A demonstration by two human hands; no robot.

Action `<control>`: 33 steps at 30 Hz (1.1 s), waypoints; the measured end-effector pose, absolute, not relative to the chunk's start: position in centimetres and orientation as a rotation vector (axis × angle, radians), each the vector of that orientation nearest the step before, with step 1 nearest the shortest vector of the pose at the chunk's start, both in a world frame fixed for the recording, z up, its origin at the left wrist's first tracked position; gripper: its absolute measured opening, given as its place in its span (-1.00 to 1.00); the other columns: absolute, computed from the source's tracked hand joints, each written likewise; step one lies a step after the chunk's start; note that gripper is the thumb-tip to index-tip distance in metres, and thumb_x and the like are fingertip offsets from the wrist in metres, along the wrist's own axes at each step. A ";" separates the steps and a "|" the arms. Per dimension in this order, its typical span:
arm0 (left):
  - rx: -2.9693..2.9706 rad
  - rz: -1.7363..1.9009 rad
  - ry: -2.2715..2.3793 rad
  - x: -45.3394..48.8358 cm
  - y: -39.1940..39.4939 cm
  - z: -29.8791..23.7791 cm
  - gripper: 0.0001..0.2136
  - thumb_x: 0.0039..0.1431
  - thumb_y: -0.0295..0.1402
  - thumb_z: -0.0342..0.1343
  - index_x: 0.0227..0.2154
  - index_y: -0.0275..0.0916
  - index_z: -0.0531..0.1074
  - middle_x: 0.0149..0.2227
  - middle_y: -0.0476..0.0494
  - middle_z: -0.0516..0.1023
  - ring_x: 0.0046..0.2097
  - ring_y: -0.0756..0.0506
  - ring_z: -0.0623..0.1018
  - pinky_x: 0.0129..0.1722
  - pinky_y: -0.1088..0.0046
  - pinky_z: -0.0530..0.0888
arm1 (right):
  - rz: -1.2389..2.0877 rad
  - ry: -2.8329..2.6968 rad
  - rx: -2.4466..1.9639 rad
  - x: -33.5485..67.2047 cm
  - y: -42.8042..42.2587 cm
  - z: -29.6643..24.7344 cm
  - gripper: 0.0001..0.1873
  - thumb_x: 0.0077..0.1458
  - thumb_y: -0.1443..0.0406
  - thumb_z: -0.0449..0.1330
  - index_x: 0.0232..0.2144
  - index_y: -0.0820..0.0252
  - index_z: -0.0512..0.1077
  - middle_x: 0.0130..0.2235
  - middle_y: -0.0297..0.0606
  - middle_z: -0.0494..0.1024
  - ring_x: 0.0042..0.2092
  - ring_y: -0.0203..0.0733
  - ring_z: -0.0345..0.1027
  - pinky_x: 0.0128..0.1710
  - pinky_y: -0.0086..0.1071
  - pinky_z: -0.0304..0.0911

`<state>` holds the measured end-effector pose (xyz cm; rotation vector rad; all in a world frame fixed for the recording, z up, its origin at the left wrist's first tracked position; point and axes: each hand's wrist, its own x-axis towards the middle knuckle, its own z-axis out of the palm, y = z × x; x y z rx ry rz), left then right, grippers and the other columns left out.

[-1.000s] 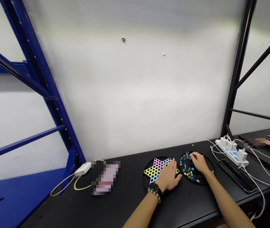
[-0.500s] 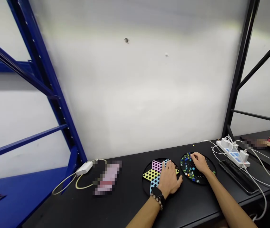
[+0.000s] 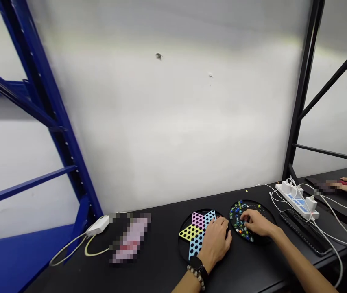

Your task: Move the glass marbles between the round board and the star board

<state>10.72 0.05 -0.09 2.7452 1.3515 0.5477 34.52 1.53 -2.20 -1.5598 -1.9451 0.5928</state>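
black table point(image 3: 161, 248); right hand point(image 3: 257, 222) at marbles point(image 3: 237, 211); power-strip labels point(image 3: 300, 202) illegible

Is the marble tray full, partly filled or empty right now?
Partly filled: marbles cluster mostly along the left side, while dark tray shows bare toward the right. The right hand hides some.

Round black board point(image 3: 184, 246) and round black tray point(image 3: 267, 217) lying side by side

The board is lying flat, carrying a star-shaped panel point(image 3: 196, 232) whose pink, yellow and light-blue sections are showing rows of round black spots; its right part is being hidden from view. Just to the right, the tray is lying flat too, holding many small, shiny marbles point(image 3: 237, 221), blue, green, yellow, white and orange, mostly clustering along its left side.
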 end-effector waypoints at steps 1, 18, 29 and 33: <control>2.747 0.537 1.398 10.7 0.0 -0.2 -0.64 0.28 -0.30 -0.12 0.05 -0.23 0.40 0.11 -0.23 0.49 0.15 -0.22 0.44 0.26 0.07 0.25 | 0.574 -1.945 -1.560 34.4 1.6 -2.4 -0.76 -0.06 0.35 0.16 -0.30 0.11 0.56 -0.28 -0.26 0.54 -0.35 -0.21 0.36 -0.27 -0.37 0.26; 2.697 0.478 1.388 7.3 1.5 0.2 -0.57 0.30 -0.21 -0.12 0.19 -0.10 0.31 0.23 -0.14 0.38 0.26 -0.25 0.30 0.30 -0.02 0.13 | 1.245 -0.997 -1.118 33.9 2.1 -1.2 -0.65 -0.08 0.08 0.31 -0.28 0.15 0.45 -0.34 -0.28 0.50 -0.44 -0.30 0.32 -0.54 -0.47 0.15; 2.759 0.380 1.421 8.3 2.8 0.2 -0.54 0.32 -0.12 -0.16 0.17 -0.14 0.35 0.26 -0.19 0.35 0.29 -0.30 0.27 0.31 -0.12 0.06 | 1.381 -0.646 -1.029 31.2 3.0 -2.2 -0.74 -0.09 0.13 0.27 -0.46 0.20 0.39 -0.51 -0.43 0.26 -0.61 -0.47 -0.01 -0.68 -0.57 -0.21; 2.669 0.419 1.449 6.3 2.9 0.7 -0.54 0.32 -0.13 -0.15 0.21 -0.11 0.29 0.28 -0.15 0.32 0.30 -0.26 0.27 0.30 -0.05 0.13 | 1.176 -0.849 -1.212 31.8 2.9 -2.9 -0.69 -0.05 0.03 0.19 -0.48 0.15 0.35 -0.58 -0.47 0.19 -0.62 -0.42 -0.08 -0.66 -0.50 -0.22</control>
